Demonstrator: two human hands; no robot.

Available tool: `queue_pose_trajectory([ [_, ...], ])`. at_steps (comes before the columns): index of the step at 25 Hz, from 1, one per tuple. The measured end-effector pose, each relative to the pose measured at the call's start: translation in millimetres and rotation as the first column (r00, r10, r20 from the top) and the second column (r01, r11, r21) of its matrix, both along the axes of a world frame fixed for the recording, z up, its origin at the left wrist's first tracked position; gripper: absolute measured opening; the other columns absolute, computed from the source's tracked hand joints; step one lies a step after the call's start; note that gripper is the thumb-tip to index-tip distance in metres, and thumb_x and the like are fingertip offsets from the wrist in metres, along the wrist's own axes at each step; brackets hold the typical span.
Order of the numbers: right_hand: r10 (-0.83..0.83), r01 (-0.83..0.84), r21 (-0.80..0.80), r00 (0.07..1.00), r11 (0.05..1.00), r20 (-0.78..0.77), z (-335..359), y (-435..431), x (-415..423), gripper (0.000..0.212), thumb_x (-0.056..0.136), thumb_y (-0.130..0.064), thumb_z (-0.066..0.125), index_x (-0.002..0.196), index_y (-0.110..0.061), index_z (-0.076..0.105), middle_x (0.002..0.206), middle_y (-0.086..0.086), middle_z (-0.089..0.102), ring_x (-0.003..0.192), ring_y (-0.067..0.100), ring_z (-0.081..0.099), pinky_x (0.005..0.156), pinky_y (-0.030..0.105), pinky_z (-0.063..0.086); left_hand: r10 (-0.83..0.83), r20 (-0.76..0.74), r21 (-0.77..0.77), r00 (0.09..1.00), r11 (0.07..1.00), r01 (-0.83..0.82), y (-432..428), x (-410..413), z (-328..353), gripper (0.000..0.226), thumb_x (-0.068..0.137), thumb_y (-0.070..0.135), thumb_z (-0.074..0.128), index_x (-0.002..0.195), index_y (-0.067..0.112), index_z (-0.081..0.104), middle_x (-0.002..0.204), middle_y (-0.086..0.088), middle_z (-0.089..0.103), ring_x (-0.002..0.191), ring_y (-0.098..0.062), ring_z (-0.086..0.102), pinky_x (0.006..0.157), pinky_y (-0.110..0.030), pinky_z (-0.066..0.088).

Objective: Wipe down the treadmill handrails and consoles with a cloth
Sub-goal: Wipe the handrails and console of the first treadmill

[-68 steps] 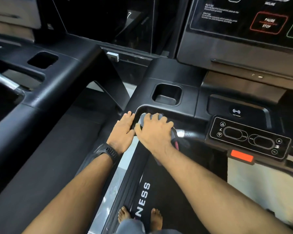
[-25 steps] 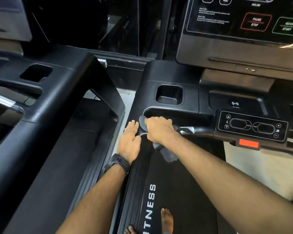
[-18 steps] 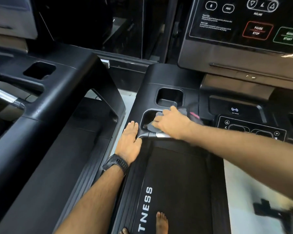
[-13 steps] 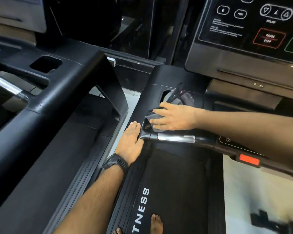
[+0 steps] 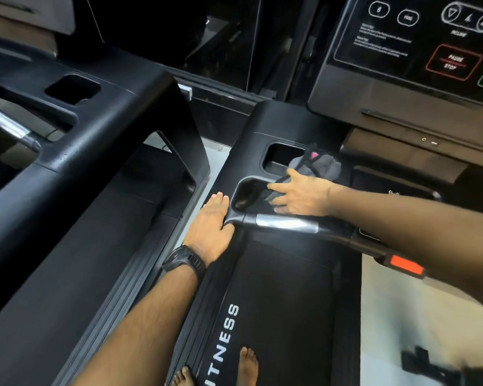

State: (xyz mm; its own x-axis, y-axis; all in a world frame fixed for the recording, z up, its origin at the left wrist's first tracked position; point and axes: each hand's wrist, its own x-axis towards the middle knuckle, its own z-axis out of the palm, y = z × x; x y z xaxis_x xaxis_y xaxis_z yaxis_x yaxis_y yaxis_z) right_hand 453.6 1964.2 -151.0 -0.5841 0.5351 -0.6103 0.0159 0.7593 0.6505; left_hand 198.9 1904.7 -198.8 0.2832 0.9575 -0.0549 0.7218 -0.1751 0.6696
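Note:
My right hand (image 5: 301, 195) presses a grey cloth (image 5: 322, 167) with straight fingers onto the black console ledge, in the recess behind the front handrail (image 5: 287, 222). Part of the cloth bunches up behind the hand beside the square cup pocket (image 5: 279, 157). My left hand (image 5: 211, 224), with a black watch on its wrist, rests flat on the left corner of the console where the handrail's silver-banded bar begins. The console screen (image 5: 418, 43) with its buttons stands at the upper right.
A second black treadmill (image 5: 101, 126) stands close on the left, with its own pocket and chrome bar. Below are the running belt (image 5: 285, 316) lettered "FITNESS" and my bare feet. A red safety tab (image 5: 405, 266) hangs under the right forearm. Pale floor (image 5: 402, 324) shows at right.
My right hand left the handrail bar, carried the cloth up into the recess behind it and now presses flat there. My left hand has stayed on the console corner.

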Motion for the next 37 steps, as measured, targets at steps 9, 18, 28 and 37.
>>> queue_pose_trajectory([
  [9,-0.068,0.070,-0.064,0.997,0.995,0.042,2,-13,28,0.052,0.102,-0.024,0.054,0.152,-0.030,0.039,0.165,-0.005,0.025,0.156,0.032,0.003,0.104,0.061,0.034,-0.018,-0.030,0.039,0.999,0.999,0.019,0,3,-2,0.066,0.094,0.009,0.050,0.155,0.009,0.024,0.163,-0.007,0.016,0.152,-0.017,0.010,0.112,-0.013,-0.003],
  [18,-0.191,0.187,-0.176,0.982,0.966,-0.009,10,-13,52,0.048,0.102,-0.022,0.048,0.149,-0.032,0.044,0.154,0.012,0.038,0.141,0.040,0.037,0.094,0.050,0.039,-0.012,-0.039,0.054,0.999,0.998,0.014,0,1,-3,0.065,0.094,0.010,0.050,0.155,0.010,0.026,0.163,-0.006,0.018,0.151,-0.017,0.012,0.117,-0.019,0.002],
  [28,0.126,-0.123,0.100,0.992,0.987,-0.024,-1,31,-43,0.064,0.095,-0.020,0.066,0.153,-0.025,0.038,0.150,-0.005,0.045,0.155,0.037,0.010,0.098,0.064,0.041,0.003,-0.021,0.044,1.000,0.999,-0.002,1,1,-6,0.065,0.094,0.008,0.050,0.155,0.013,0.027,0.163,-0.004,0.020,0.151,-0.014,0.014,0.116,-0.018,0.004],
  [37,0.389,-0.378,0.103,0.913,0.920,-0.125,-2,32,-29,0.064,0.094,-0.013,0.063,0.152,-0.018,0.038,0.153,-0.002,0.039,0.152,0.039,0.019,0.090,0.056,0.045,0.002,0.003,0.024,1.000,1.000,-0.002,1,-1,-6,0.066,0.093,0.008,0.049,0.155,0.013,0.027,0.163,-0.003,0.020,0.151,-0.013,0.013,0.114,-0.014,0.001],
])
